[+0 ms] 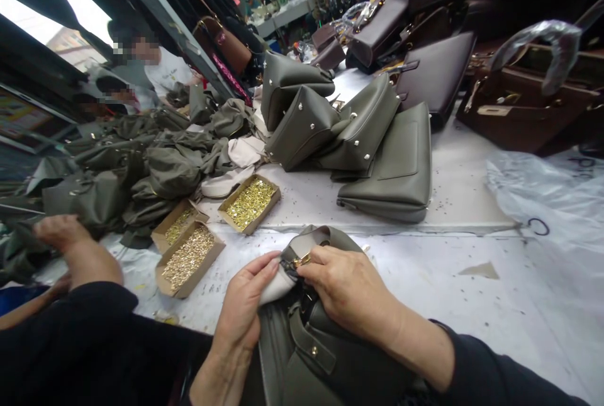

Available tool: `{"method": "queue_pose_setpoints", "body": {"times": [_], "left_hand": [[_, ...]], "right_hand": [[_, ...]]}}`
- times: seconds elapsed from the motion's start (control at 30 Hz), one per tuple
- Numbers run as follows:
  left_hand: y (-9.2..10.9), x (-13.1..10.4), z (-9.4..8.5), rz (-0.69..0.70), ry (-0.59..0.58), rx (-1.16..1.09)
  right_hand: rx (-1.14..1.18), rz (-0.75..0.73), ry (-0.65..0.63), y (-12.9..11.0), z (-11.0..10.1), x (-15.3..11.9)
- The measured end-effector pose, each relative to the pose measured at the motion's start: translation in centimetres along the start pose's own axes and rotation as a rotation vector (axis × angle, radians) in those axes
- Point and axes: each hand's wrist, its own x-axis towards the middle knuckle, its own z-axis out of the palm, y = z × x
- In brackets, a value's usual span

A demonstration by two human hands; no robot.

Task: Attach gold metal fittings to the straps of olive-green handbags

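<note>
A dark olive leather bag [340, 355] lies in front of me at the table's near edge, its handle strap fixed with a gold stud. My left hand [243, 302] pinches the edge of the bag's strap and pale lining between thumb and fingers. Close beside it on the right, my right hand [346, 286] has its fingers closed on a small gold metal clasp [302, 260] at the strap. The fingertips of both hands almost meet. Part of the clasp is hidden under my right fingers.
Open boxes of small gold parts [248, 203] [186, 259] stand left of centre. Finished-looking olive bags [396, 167] are stacked ahead. Brown bags [528, 97] and plastic wrap [557, 198] are at right. Another person's arm [87, 252] reaches in at left, near piled olive bags [174, 170].
</note>
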Motion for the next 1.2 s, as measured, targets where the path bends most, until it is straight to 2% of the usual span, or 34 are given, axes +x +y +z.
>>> {"method": "queue_pose_setpoints", "body": {"times": [0.43, 0.67, 1.0, 1.2], "left_hand": [[-0.6, -0.4, -0.1, 0.082, 0.147, -0.061], [-0.9, -0.2, 0.0, 0.087, 0.164, -0.084], [-2.0, -2.2, 1.3, 0.096, 0.312, -0.225], [-2.1, -2.5, 1.0, 0.092, 0.299, -0.248]], "right_hand": [[0.005, 0.046, -0.043, -0.6, 0.1, 0.8], [0.018, 0.095, -0.077, -0.6, -0.3, 1.3], [0.025, 0.167, -0.121, -2.1, -0.3, 0.9], [-0.033, 0.100, -0.119, -2.7, -0.2, 0.6]]}}
